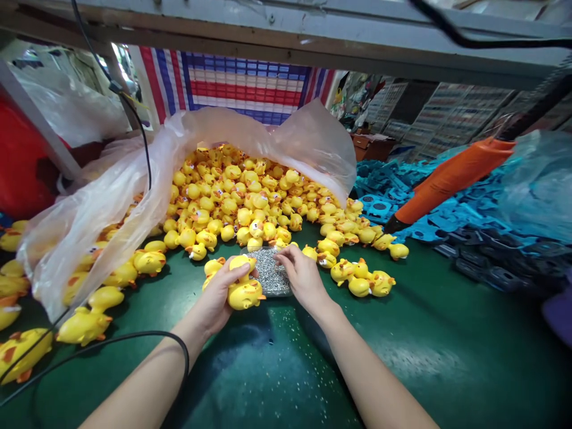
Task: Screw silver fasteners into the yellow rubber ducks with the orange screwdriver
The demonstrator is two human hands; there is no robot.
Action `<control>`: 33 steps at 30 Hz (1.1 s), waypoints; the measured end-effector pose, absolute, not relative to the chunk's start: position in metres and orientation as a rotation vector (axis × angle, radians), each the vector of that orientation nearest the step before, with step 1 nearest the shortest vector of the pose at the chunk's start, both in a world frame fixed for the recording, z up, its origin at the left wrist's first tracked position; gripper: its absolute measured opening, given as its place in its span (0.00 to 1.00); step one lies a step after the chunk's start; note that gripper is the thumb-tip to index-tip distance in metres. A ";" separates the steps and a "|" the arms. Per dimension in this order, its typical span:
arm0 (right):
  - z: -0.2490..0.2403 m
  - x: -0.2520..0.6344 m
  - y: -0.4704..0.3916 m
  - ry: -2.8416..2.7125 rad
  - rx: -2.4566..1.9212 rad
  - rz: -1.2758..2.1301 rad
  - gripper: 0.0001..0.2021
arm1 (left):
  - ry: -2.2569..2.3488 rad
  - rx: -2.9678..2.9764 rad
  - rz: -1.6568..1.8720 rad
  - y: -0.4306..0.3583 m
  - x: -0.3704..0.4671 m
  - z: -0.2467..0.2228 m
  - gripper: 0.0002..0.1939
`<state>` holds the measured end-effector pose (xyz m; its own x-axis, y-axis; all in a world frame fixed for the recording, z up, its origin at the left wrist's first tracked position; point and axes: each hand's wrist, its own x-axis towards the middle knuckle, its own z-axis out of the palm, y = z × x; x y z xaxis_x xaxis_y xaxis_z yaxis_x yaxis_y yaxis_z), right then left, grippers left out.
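My left hand (217,298) is closed around a yellow toy duck (245,294), its orange beak or feet showing at the right side. My right hand (304,275) hovers over the right part of a shallow tray (280,293) filled with small silvery screws (268,271). Its thumb and fingertips are pinched together at the screws; whatever lies between them is too small to make out. Another yellow duck lies just behind my left hand, partly covered by it.
A big heap of yellow ducks (232,196) spills from a clear plastic bag (313,140) behind the tray. An orange-handled power screwdriver (456,179) hangs at the right, before blue plastic parts (429,208) and dark parts (482,265). A black cable (134,335) crosses the left forearm area.
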<state>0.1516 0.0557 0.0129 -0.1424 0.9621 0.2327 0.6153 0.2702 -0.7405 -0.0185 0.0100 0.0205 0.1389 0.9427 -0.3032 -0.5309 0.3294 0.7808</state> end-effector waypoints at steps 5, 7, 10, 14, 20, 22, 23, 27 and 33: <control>0.029 0.138 0.028 -1.704 -1.110 0.891 0.07 | 0.924 0.608 1.206 0.011 -0.018 0.018 0.20; 0.031 0.134 0.019 -1.648 -1.024 1.022 0.06 | 0.937 0.632 1.216 0.010 -0.017 0.018 0.21; 0.030 0.132 0.015 -1.596 -1.007 1.115 0.05 | 0.959 0.672 1.225 0.009 -0.015 0.018 0.22; 0.029 0.131 0.016 -1.554 -1.022 1.146 0.04 | 0.950 0.691 1.235 0.008 -0.015 0.018 0.21; 0.032 0.126 0.014 -1.455 -0.986 1.225 0.05 | 0.951 0.686 1.246 0.010 -0.016 0.017 0.21; 0.033 0.126 0.012 -1.475 -0.982 1.208 0.05 | 0.955 0.677 1.249 0.010 -0.016 0.017 0.21; 0.033 0.127 0.012 -1.491 -0.981 1.197 0.05 | 0.957 0.673 1.251 0.010 -0.016 0.017 0.21; 0.033 0.129 0.009 -1.559 -0.965 1.104 0.07 | 0.959 0.671 1.257 0.009 -0.016 0.015 0.21; 0.025 0.119 0.005 -1.764 -0.923 0.782 0.06 | 0.949 0.605 1.317 0.008 -0.014 0.016 0.21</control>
